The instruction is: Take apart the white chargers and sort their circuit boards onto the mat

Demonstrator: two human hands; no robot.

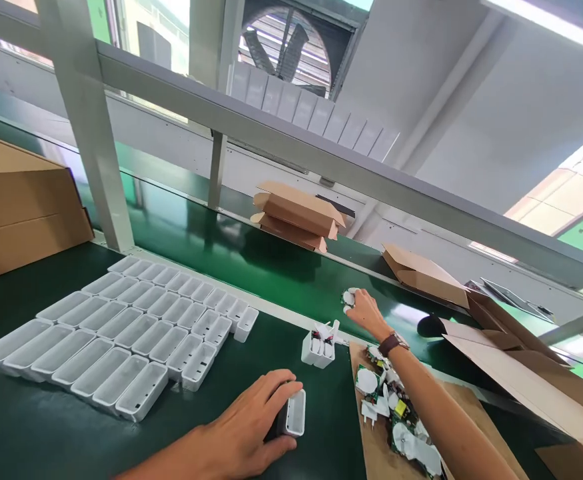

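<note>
The left hand (254,427) lies low on the dark green worktop (46,433), its fingers wrapped round a single white plastic casing (295,413) that stands on its side, open face turned to the right. Further out, the right hand (366,312) reaches across to the edge of the conveyor belt (251,257), a dark wristwatch (392,343) on the wrist. Its fingers are closed on a small white part (349,298), perhaps a plug piece, though it is too small to tell for sure.

Between the two hands stands a small white holder (316,350) with several white parts poking out of its top. Under the right forearm lies a sheet of brown cardboard (371,447) carrying a heap of green circuit boards and white plug parts (396,413).

To the left, rows of empty white casings (121,333) lie packed side by side, open faces up. A stack of folded cardboard boxes (296,217) sits on the belt beyond, and more flat cartons (424,273) lie to the right. A large ventilation fan (286,50) is set in the far wall.
</note>
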